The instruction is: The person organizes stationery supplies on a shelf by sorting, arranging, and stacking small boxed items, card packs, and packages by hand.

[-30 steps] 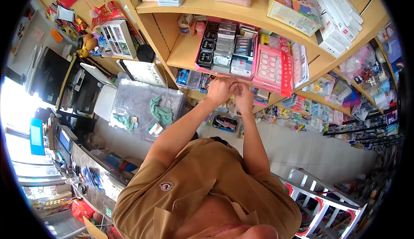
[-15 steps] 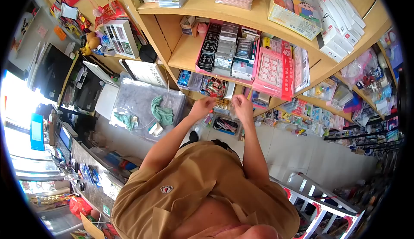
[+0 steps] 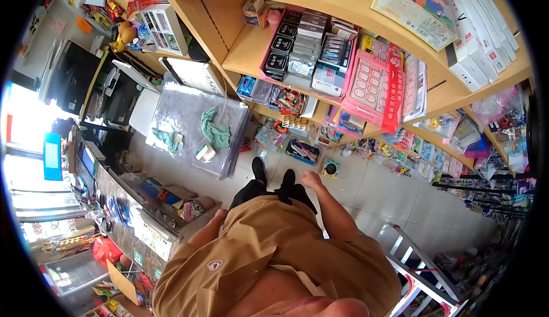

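Observation:
My right hand [image 3: 311, 180] hangs low over the tiled floor with its fingers curled in. Whatever it may hold is hidden. Just beyond it on the floor is a small yellow-green package [image 3: 330, 169] with a dark round spot. My left hand [image 3: 219, 216] is down by my left hip, and its fingers cannot be made out. Ahead of me on the floor sits a clear bin [image 3: 303, 151] of pens and small items. Beside it lie clear packets [image 3: 270, 136] with an orange ring-shaped piece. Neither hand touches the shelves.
Wooden shelves [image 3: 251, 48] rise ahead, holding a pink tray of boxed goods and a pink box [image 3: 366, 88]. A plastic-wrapped block [image 3: 189, 105] with green cloths [image 3: 215, 128] stands to the left. A counter [image 3: 134, 202] runs along the left; a white stepladder [image 3: 420, 271] is behind right.
Both hands have come down from in front of the lower shelf, the left to my hip and the right over the floor. The view has shifted, showing both shoes and more floor.

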Available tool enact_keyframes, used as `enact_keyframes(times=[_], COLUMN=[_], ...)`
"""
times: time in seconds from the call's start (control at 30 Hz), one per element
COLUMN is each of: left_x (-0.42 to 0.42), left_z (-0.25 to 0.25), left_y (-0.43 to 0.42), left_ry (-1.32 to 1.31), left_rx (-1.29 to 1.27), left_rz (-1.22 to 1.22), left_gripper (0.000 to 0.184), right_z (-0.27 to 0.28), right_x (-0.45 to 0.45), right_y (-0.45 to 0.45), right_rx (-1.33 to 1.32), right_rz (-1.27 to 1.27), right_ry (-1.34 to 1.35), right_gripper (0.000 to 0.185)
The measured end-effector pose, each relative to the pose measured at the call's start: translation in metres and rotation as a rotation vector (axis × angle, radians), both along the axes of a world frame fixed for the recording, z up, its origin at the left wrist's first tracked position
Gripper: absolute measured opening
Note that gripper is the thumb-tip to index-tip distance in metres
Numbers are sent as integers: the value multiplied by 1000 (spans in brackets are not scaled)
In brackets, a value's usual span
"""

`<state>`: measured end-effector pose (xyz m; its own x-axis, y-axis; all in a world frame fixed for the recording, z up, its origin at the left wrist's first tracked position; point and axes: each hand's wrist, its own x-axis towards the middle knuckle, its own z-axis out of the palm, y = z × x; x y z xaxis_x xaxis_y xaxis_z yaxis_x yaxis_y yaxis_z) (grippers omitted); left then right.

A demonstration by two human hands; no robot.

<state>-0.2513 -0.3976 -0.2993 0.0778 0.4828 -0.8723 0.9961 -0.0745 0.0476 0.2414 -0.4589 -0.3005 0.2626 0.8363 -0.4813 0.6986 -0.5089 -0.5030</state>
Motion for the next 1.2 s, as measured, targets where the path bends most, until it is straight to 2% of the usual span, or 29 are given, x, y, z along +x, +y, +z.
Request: enact_keyframes(times=[0.07, 0.1, 0.17, 0.23, 0.27, 0.3, 0.33, 0.4, 0.43, 0.53, 0.57, 0.6, 0.7, 0.73, 0.77, 0.8, 0.9, 0.93, 0.97, 1.0, 1.03, 1.1, 1.17, 1.2], left_x=[-19, -29, 0, 34, 45, 47, 39, 21, 21, -1, -11, -20, -39, -42, -27, -32, -33, -26, -22, -9, -3, -4, -6, -6], left_z=[-13, -14, 34, 97, 123, 129, 120, 112, 128, 139, 141, 142, 138, 132, 177, 175, 129, 115, 97, 107, 92, 54, 31, 28], left_y=[-25, -38, -38, -40, -44, -45, -48, -60, -64, -76, -80, -82, -80, -69, -50, -37, -12, -9, -8, -6, -9, -17, -25, -31], left_ry=[-7, -11, -217, -412, -487, -629, -638, -732, -783, -809, -802, -803, -782, -784, -764, -753, -559, -473, -512, -466, -470, -477, -708, -713], left_rx=[124, 186, 401, 520, 529, 553, 555, 646, 643, 723, 714, 736, 742, 588, 523, 417, 246, 180, 178, 108, 88, 60, -32, -38], left_rz=[107, 159, 447, 593, 618, 663, 665, 923, 1000, 1043, 1038, 940, 701, 836, 732, 580, 351, 269, 138, 106, 44, -10, -412, -406], left_gripper=[45, 44, 38, 33, 31, 27, 27, 25, 23, 21, 21, 23, 30, 30, 30, 29, 38, 38, 37, 37, 38, 39, 42, 42], right_z=[-56, -67, -70, -60, -57, -54, -53, -55, -64, -109, -103, -91, -61, -59, -49, -32, 20, 25, 24, 22, 17, 8, 34, 50], right_x=[-6, -3, -2, -11, -10, -8, -7, -14, -19, -38, -52, -69, -109, -115, -116, -121, -138, -144, -150, -155, -159, -164, -178, -185], right_y=[-55, -81, -107, -133, -141, -146, -147, -152, -156, -145, -136, -121, -97, -95, -92, -97, -111, -115, -128, -144, -161, -184, -180, -176], right_rx=[-242, -425, -596, -589, -588, -462, -331, -331, -328, -316, -278, -237, -93, -29, -19, -11, 12, 19, -51, -131, -140, -279, -296, -305], right_rz=[119, 314, 505, 110, 109, 329, 545, 473, 402, 238, 65, -108, -150, -128, -144, -162, -322, -324, -315, -305, -302, -304, -342, -386], right_ry=[-89, -35, 4, 20, 10, -65, -140, -177, -210, -147, -107, -69, -102, -76, -37, 6, 11, 1, -76, -152, -160, -194, -147, -93], right_gripper=[26, 28, 29, 28, 28, 28, 29, 29, 29, 31, 31, 32, 28, 27, 27, 27, 28, 28, 28, 29, 29, 49, 56, 63])
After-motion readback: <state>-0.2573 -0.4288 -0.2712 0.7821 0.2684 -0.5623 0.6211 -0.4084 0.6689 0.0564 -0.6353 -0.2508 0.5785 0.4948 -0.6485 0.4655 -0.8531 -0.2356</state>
